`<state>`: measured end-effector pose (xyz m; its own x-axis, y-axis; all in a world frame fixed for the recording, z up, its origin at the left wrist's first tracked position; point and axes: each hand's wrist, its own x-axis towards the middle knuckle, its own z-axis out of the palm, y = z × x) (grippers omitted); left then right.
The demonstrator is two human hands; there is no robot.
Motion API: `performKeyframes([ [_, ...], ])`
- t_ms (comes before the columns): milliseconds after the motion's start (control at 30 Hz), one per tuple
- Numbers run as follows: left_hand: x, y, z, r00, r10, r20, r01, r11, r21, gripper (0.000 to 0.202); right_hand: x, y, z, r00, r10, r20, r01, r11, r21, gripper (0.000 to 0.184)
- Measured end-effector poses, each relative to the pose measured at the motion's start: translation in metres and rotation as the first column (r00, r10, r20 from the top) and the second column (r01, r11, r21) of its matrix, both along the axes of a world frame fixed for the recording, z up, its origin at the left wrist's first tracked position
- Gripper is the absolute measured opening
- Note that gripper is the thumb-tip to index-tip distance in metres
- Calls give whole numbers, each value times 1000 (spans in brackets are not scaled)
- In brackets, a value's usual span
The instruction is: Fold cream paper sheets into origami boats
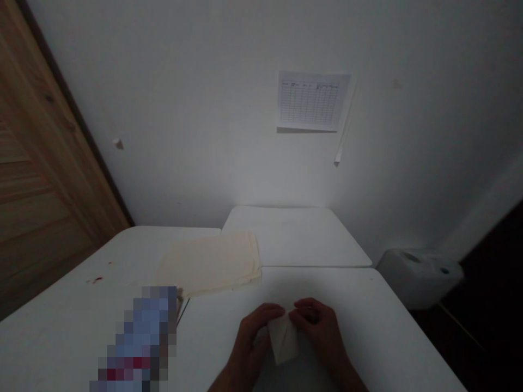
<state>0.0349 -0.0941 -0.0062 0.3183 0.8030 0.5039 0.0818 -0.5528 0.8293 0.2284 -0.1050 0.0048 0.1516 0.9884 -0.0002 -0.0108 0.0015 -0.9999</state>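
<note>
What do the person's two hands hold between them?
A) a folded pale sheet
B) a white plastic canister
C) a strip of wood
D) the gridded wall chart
A. The left hand and right hand pinch the folded pale sheet between them.

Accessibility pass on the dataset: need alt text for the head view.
Seen from above, a person's left hand and right hand pinch a folded white sheet over a white table. A stack of cream sheets lies beyond the hands, and a printed grid chart hangs on the white wall behind.
</note>
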Motion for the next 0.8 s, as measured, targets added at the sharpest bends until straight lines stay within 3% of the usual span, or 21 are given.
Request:
performKeyframes([
  [133,3,-5,1,983,77,-168,-109,975,-191,37,0,-1,2,999,-40,-9,41,998,48,33],
  [233,14,-7,10,956,136,-258,-189,963,-192,40,-2,-2,4,998,-63,20,61,995,85,29],
  [500,21,-7,26,991,36,-129,-78,940,-333,28,-6,-6,11,997,-62,54,55,991,122,25],
  [633,21,-6,23,996,8,-93,-41,930,-366,29,-6,-5,11,996,-83,44,78,992,99,29],
  [733,22,-5,17,986,59,-159,-113,928,-354,38,-3,-3,8,994,-71,78,63,993,99,34],
  [800,21,-4,11,960,122,-253,-191,944,-269,41,0,-1,5,987,-68,146,52,993,108,33],
])
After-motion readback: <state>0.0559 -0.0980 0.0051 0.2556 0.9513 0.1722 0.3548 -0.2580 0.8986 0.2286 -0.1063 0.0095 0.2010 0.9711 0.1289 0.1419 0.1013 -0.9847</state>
